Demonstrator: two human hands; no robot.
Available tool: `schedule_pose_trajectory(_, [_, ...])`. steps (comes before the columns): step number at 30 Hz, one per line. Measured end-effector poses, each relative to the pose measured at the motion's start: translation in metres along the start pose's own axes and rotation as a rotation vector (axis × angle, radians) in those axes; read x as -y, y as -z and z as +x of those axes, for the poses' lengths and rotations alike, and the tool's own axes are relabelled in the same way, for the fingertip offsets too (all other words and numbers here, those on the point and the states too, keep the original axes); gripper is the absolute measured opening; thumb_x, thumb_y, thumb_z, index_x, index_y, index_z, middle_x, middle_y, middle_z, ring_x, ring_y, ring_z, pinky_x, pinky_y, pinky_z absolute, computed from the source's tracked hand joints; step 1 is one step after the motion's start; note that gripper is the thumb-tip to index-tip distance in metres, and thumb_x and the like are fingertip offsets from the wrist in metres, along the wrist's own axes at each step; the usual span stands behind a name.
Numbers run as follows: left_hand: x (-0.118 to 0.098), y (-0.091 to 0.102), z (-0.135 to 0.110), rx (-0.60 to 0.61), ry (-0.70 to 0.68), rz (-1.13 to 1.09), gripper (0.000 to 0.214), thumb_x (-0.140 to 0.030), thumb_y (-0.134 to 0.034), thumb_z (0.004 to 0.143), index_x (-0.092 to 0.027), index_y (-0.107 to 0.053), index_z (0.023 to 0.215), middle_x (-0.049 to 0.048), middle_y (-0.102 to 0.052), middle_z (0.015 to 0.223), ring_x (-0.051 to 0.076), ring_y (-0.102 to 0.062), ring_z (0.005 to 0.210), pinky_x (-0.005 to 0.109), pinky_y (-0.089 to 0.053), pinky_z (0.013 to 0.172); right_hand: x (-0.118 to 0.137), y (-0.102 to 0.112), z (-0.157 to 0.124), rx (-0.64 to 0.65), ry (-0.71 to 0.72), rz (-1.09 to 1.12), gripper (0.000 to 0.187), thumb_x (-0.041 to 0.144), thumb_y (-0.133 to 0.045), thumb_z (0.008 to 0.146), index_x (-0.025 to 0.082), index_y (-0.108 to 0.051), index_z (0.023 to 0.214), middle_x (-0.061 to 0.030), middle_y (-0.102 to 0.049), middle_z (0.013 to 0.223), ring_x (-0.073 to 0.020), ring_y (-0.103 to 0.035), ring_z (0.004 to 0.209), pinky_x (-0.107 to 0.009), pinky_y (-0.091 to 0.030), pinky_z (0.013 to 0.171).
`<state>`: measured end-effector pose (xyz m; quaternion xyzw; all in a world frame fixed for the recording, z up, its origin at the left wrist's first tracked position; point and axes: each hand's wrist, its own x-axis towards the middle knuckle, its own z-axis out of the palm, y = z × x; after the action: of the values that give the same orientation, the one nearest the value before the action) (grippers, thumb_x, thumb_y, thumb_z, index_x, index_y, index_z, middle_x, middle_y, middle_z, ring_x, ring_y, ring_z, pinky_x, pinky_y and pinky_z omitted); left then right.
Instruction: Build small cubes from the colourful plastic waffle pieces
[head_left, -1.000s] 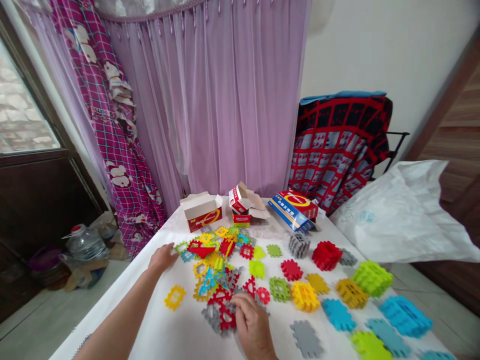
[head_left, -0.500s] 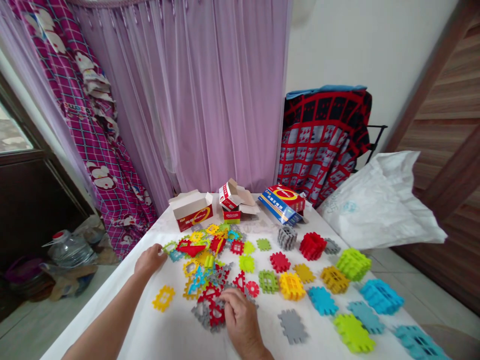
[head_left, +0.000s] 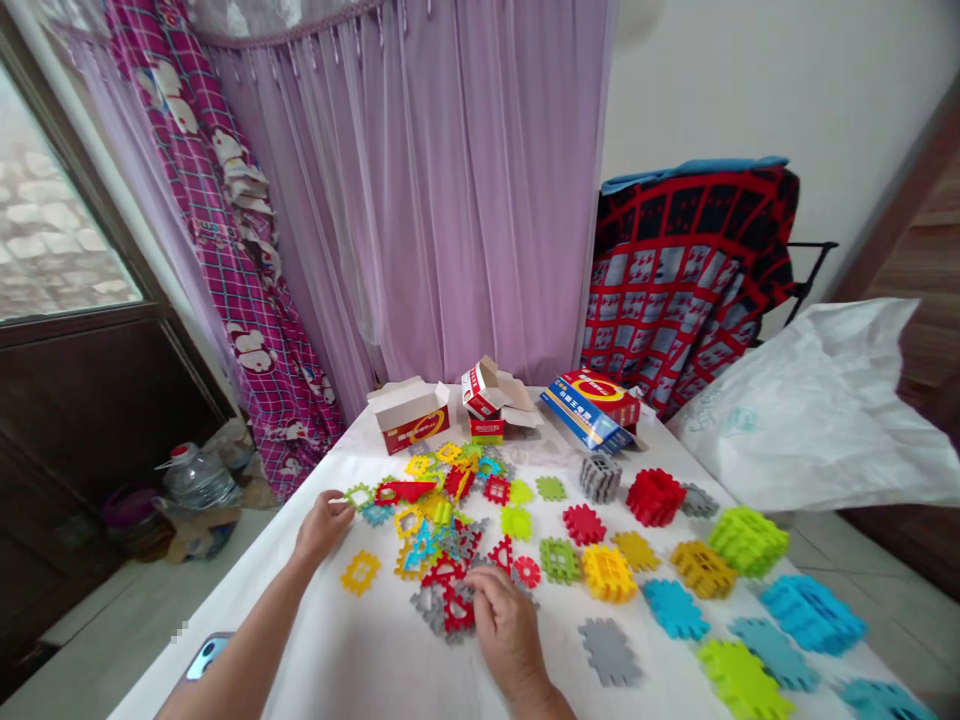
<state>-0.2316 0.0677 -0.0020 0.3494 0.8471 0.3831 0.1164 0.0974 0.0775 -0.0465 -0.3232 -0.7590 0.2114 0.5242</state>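
My left hand [head_left: 324, 526] is at the left edge of the heap of plastic building pieces, its fingers closed at the rim of a green frame-shaped piece [head_left: 360, 496]. My right hand [head_left: 510, 632] rests at the front of the heap with fingers curled and thumb pressed in; whatever they hold is hidden. Beside its fingertips lie red triangular pieces [head_left: 459, 608] and grey pieces [head_left: 427, 602]. A round red piece [head_left: 527, 572] is just beyond the knuckles. Alone on the white cloth, a yellow window piece [head_left: 361, 572] lies between the hands, nearer the left.
Stacks of sorted pieces stand on the right: red [head_left: 655, 497], lime [head_left: 748, 541], yellow [head_left: 608, 573] and blue [head_left: 814, 612]. Opened cartons [head_left: 416, 430] line the back edge. A white sack [head_left: 810, 400] is at the right edge, and a phone [head_left: 206, 655] lies by my left forearm.
The view has swung left, so everything appears further right and a phone shows by my left forearm. Both hands stay at about the same places by the heap.
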Motion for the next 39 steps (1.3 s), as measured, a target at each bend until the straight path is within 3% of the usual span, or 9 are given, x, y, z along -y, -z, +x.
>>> schedule_pose_trajectory(6, [-0.009,-0.018,-0.020,-0.053,0.017,-0.290,0.032,-0.033,-0.059,0.065,-0.025,-0.050,0.095,-0.0034,-0.067,0.070,0.016,-0.065,0.060,0.027,-0.048,0.056,-0.003,0.001,-0.002,-0.011,0.029,-0.004,0.033,0.008,-0.042,0.081,0.023,-0.071,0.087,-0.0042,-0.074,0.087,-0.0167,-0.072,0.080,-0.025,-0.058,0.073])
schedule_pose_trajectory(13, [-0.023,0.000,-0.022,-0.168,0.108,-0.603,0.034,-0.032,-0.053,0.071,-0.024,-0.042,0.102,-0.0047,-0.057,0.076,0.011,-0.064,0.064,0.025,-0.054,0.061,-0.005,0.001,-0.003,-0.014,0.051,-0.018,0.033,0.009,-0.042,0.083,0.023,-0.071,0.086,-0.0042,-0.075,0.086,-0.0170,-0.072,0.081,-0.025,-0.059,0.073])
schedule_pose_trajectory(17, [-0.038,0.000,-0.034,-0.051,0.112,-0.730,0.034,-0.036,-0.061,0.069,-0.023,-0.049,0.099,-0.0034,-0.059,0.077,0.009,-0.065,0.066,0.024,-0.057,0.067,-0.005,-0.001,-0.004,-0.007,0.032,-0.010,0.033,0.009,-0.042,0.083,0.023,-0.071,0.087,-0.0044,-0.074,0.087,-0.0169,-0.072,0.083,-0.026,-0.058,0.075])
schedule_pose_trajectory(25, [-0.059,-0.035,-0.072,0.272,0.185,-0.749,0.029,-0.032,-0.071,0.063,-0.020,-0.056,0.085,-0.0023,-0.062,0.068,0.012,-0.066,0.059,0.021,-0.054,0.053,-0.005,-0.001,-0.006,-0.056,0.001,-0.057,0.034,0.011,-0.041,0.084,0.023,-0.072,0.093,-0.0051,-0.075,0.090,-0.0179,-0.072,0.085,-0.029,-0.058,0.078])
schedule_pose_trajectory(32, [-0.064,-0.040,-0.080,0.335,0.143,-0.687,0.039,-0.040,-0.077,0.063,-0.020,-0.057,0.089,-0.0042,-0.063,0.071,0.010,-0.064,0.056,0.020,-0.050,0.051,-0.007,-0.002,-0.008,-0.057,-0.028,-0.032,0.031,0.016,-0.042,0.089,0.022,-0.070,0.102,-0.0058,-0.075,0.093,-0.0179,-0.072,0.085,-0.029,-0.058,0.079])
schedule_pose_trajectory(39, [-0.080,-0.050,-0.118,0.537,0.110,-0.632,0.044,-0.044,-0.083,0.056,-0.020,-0.058,0.084,-0.0056,-0.062,0.060,0.011,-0.061,0.051,0.020,-0.045,0.045,-0.003,0.003,-0.004,-0.079,-0.162,0.045,0.036,0.026,-0.046,0.092,0.017,-0.060,0.124,-0.0107,-0.074,0.100,-0.0164,-0.071,0.078,-0.026,-0.058,0.072])
